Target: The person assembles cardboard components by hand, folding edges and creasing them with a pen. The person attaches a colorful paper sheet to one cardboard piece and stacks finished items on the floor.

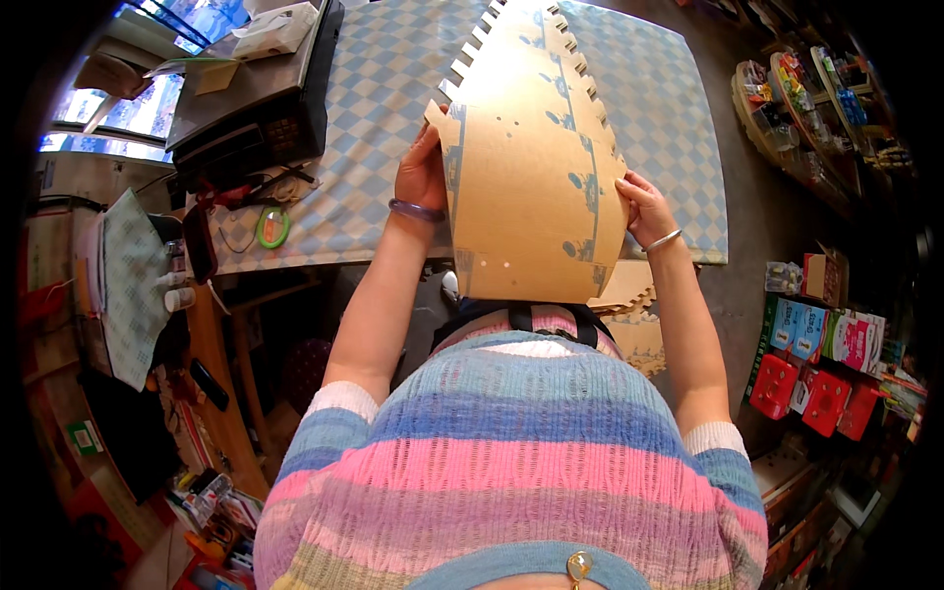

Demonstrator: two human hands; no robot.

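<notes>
I had left hand and right hand both gripping the tan notched panel by opposite edges, over the checkered tablecloth's near side. Panel not released yet; more notched pieces sat below. Couldn't tell how much was finished.

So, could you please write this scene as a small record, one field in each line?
Left hand: grips the left edge of the tan sheet; purple bangle on wrist
Right hand: holds the sheet's right edge; silver bangle on wrist
Sheet: toothed along both sides of its far part, blue-grey marks; near end reaches past the table edge
Table cover: blue-and-white checked cloth
Left on table: dark boxy machine, green-rimmed round object
</notes>
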